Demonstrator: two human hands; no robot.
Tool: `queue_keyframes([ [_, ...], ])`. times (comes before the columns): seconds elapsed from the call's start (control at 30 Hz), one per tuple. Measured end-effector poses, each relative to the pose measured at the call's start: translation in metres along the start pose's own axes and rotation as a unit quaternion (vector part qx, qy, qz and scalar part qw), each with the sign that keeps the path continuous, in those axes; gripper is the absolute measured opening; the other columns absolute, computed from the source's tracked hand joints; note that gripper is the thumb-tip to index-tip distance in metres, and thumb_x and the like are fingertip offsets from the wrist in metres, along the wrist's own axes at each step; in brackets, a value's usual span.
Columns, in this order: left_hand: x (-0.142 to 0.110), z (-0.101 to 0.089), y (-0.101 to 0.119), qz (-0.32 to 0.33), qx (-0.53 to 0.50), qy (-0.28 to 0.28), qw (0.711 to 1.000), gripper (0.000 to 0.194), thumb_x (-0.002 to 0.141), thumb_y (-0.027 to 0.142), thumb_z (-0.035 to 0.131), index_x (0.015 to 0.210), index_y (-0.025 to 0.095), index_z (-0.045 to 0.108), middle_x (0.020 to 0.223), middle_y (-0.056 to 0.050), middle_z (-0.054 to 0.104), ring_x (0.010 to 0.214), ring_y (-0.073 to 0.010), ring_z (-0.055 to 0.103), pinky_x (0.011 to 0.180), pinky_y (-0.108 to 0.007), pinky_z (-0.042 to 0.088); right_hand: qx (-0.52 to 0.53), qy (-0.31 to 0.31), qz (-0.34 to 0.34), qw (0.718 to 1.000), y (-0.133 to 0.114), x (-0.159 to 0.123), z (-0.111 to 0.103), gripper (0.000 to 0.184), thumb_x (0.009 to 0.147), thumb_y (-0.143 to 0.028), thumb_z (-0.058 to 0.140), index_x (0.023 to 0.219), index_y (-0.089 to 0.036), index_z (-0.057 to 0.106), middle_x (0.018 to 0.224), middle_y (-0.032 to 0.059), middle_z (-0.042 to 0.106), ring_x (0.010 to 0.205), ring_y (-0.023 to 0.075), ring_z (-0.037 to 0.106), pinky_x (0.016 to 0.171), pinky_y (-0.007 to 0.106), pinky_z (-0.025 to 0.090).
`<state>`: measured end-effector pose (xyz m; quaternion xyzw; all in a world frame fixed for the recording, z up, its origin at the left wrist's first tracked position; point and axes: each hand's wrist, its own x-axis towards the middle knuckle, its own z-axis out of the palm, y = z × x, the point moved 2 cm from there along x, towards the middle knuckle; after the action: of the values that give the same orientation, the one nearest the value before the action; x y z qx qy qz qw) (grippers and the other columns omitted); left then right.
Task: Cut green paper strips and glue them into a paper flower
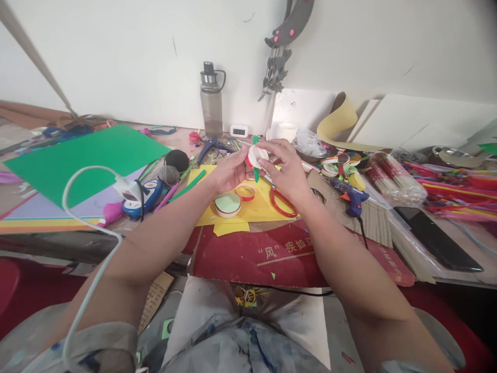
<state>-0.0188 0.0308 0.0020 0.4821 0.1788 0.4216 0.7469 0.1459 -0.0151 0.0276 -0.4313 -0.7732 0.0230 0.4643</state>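
Observation:
Both hands meet over the table around a small white disc with a red rim (pixel 254 157). Green pieces stick out at its top and bottom. My left hand (pixel 232 172) grips the disc's left edge between thumb and fingers. Fingers of my right hand (pixel 286 167) are closed on its right side. Below them, on yellow paper (pixel 264 212), lie a round piece with a pale green top (pixel 228 203) and an open red and yellow ring (pixel 246 192). Red-handled scissors (pixel 283 203) rest partly under my right forearm, their blades hidden.
A blue hot glue gun (pixel 353 199) lies on corrugated cardboard to the right, near a black phone (pixel 438 238). A grey water bottle (pixel 212 101) stands by the wall. To the left are green paper (pixel 89 166) and a white cable (pixel 93 264) crossing my left arm.

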Motion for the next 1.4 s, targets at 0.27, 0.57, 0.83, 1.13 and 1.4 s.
queue_keyframes([
  [0.27, 0.003, -0.006, 0.000, 0.002, -0.011, 0.017, 1.000, 0.056, 0.095, 0.067, 0.064, 0.118, 0.017, 0.075, 0.098, -0.011, 0.082, 0.086, -0.0215, 0.080, 0.077, -0.032, 0.062, -0.007, 0.020, 0.013, 1.000, -0.008, -0.002, -0.002, 0.038, 0.105, -0.053, 0.055, 0.134, -0.033, 0.071, 0.136, 0.0090, 0.068, 0.129, 0.0288, 0.061, 0.110, 0.053, 0.053],
  [0.57, 0.001, -0.009, -0.001, 0.040, -0.030, 0.006, 0.999, 0.040, 0.090, 0.052, 0.079, 0.106, 0.015, 0.077, 0.098, -0.008, 0.080, 0.084, -0.0166, 0.077, 0.076, -0.028, 0.060, 0.007, 0.050, -0.055, 0.997, 0.002, -0.004, 0.004, 0.041, 0.104, -0.057, 0.057, 0.135, -0.033, 0.069, 0.136, 0.0081, 0.068, 0.133, 0.0303, 0.059, 0.115, 0.056, 0.048],
  [0.83, 0.002, -0.012, 0.001, 0.051, -0.025, -0.002, 0.998, 0.036, 0.088, 0.048, 0.083, 0.104, 0.016, 0.078, 0.097, -0.009, 0.080, 0.082, -0.0169, 0.074, 0.072, -0.027, 0.057, 0.041, 0.090, -0.015, 0.995, 0.004, -0.007, 0.008, 0.040, 0.103, -0.053, 0.060, 0.137, -0.033, 0.064, 0.131, 0.0095, 0.067, 0.122, 0.0276, 0.062, 0.093, 0.046, 0.059],
  [1.13, 0.000, -0.012, 0.004, 0.123, 0.075, -0.005, 0.990, 0.051, 0.076, 0.056, 0.090, 0.108, 0.017, 0.083, 0.107, -0.009, 0.080, 0.094, -0.0197, 0.073, 0.086, -0.033, 0.055, 0.088, 0.124, 0.090, 0.984, 0.018, -0.006, 0.016, 0.021, 0.091, -0.035, 0.072, 0.109, -0.023, 0.070, 0.105, 0.0058, 0.070, 0.088, 0.0208, 0.062, 0.085, 0.042, 0.056],
  [1.4, 0.001, -0.007, 0.007, 0.178, 0.227, 0.040, 0.957, 0.051, 0.065, 0.049, 0.097, 0.098, 0.015, 0.079, 0.096, -0.004, 0.078, 0.088, -0.0154, 0.067, 0.085, -0.029, 0.050, 0.138, 0.101, 0.125, 0.977, 0.015, -0.006, 0.018, 0.019, 0.089, -0.038, 0.073, 0.097, -0.023, 0.067, 0.090, 0.0022, 0.069, 0.078, 0.0184, 0.059, 0.074, 0.035, 0.051],
])
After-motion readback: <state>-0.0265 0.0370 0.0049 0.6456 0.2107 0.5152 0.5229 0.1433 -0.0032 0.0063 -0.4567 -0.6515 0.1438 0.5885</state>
